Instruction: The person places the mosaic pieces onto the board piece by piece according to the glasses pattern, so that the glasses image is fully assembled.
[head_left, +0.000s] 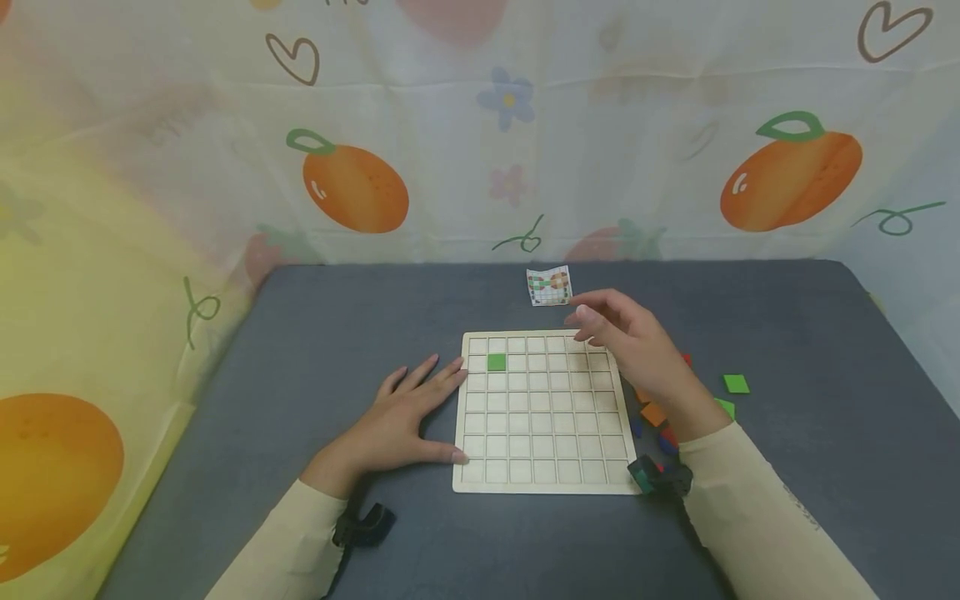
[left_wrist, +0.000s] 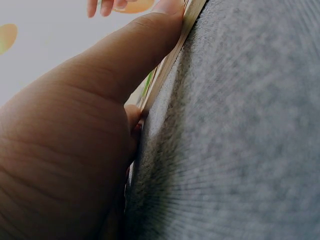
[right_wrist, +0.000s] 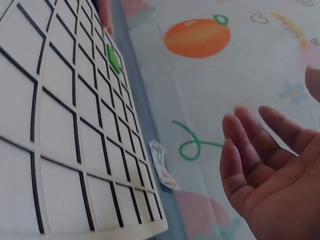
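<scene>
A pale wooden grid board (head_left: pixel 537 424) lies flat on the dark grey table, with one green square tile (head_left: pixel 497 362) in a cell near its upper left corner. Along the board's left edge rests my left hand (head_left: pixel 405 418), fingers spread, thumb and fingertips touching the rim; the left wrist view shows the thumb (left_wrist: pixel 145 32) against the wooden edge. My right hand (head_left: pixel 626 333) hovers over the board's upper right corner. Its fingers are loosely bent with nothing between them, as the right wrist view of the hand (right_wrist: pixel 275 170) also shows.
Just beyond the board lies a small printed pattern card (head_left: pixel 550 286). Loose tiles, among them an orange tile (head_left: pixel 654 414) and a green tile (head_left: pixel 737 384), are scattered right of the board, partly hidden by my right forearm. A patterned cloth (head_left: pixel 600 100) hangs behind the table.
</scene>
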